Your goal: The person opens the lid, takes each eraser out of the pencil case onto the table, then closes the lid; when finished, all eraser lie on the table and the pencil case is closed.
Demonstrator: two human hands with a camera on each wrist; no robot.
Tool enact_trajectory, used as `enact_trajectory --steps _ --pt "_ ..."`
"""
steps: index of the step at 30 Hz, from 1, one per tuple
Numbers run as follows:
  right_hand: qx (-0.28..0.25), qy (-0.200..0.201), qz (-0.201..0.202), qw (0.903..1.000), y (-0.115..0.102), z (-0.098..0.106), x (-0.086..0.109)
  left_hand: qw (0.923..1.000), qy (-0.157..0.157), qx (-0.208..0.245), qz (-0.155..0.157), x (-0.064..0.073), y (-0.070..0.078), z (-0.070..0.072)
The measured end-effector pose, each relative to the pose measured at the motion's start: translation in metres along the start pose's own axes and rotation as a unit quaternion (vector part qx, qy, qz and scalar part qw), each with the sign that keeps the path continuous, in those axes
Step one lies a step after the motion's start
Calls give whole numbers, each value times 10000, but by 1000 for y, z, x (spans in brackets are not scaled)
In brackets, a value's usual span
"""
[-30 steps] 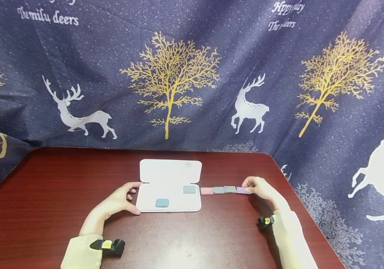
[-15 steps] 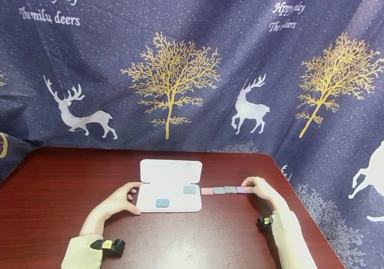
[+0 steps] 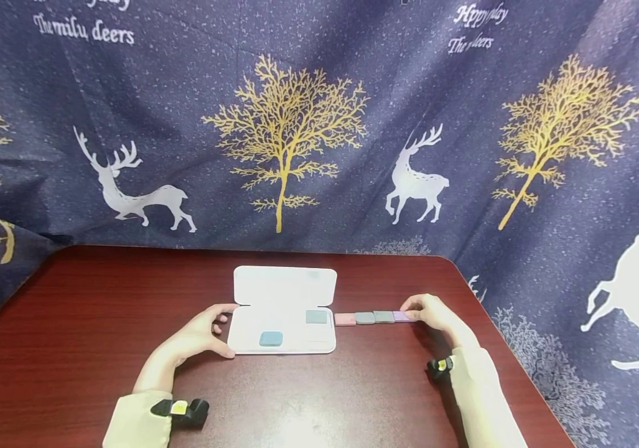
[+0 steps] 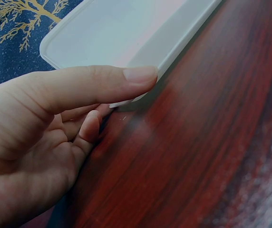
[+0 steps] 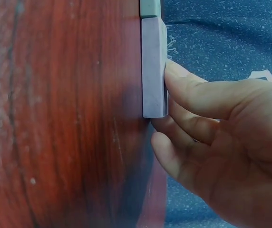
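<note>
A white hinged case [image 3: 241,336] lies open on the table, its lid [image 3: 274,286] tilted back. My left hand [image 3: 198,333] grips its left end, thumb at the front corner and forefinger at the back corner. In the left wrist view, the thumb [image 4: 102,85] rests along the case edge. My right hand [image 3: 433,313] pinches a flat lavender block [image 5: 153,71] at the right end of a row. Its thumb lies on the block's face, with fingers partly hidden behind. A pink block [image 3: 344,319], a blue-grey block [image 3: 364,318] and a grey-green block [image 3: 383,317] continue the row leftward to the case.
Inside the case lie a blue block [image 3: 271,338] near the front and a grey-green piece [image 3: 316,317] at the right. The dark red table [image 3: 129,298] ends at a blue patterned cloth [image 3: 325,186] hanging behind it.
My right hand and the lavender block have shifted very slightly left, toward the grey-green block. My left hand keeps its hold on the case.
</note>
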State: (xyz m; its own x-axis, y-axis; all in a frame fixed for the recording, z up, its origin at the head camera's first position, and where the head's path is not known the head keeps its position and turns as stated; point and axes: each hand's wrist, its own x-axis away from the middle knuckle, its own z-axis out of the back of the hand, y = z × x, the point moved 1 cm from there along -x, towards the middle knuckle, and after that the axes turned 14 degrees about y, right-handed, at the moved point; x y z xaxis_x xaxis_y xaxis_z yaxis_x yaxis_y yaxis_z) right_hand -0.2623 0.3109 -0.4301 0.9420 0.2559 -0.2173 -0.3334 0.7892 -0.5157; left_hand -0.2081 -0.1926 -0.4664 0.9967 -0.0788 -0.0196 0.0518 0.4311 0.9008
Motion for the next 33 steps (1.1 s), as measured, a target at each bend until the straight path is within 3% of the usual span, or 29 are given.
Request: enact_trajectory --steps 12,21,26,33 --pt "34 12 125 9999 3 0 -2 10000 -4 -52 -17 0 1 0" --pt "-152 215 -264 9993 -6 1 -3 10000 -33 -1 -51 1 1 0" --pt "-336 436 -362 9978 -24 2 -6 9999 -52 81 -54 2 1 0" --pt "-343 480 305 9978 -63 -7 -16 9999 -24 83 -61 3 1 0"
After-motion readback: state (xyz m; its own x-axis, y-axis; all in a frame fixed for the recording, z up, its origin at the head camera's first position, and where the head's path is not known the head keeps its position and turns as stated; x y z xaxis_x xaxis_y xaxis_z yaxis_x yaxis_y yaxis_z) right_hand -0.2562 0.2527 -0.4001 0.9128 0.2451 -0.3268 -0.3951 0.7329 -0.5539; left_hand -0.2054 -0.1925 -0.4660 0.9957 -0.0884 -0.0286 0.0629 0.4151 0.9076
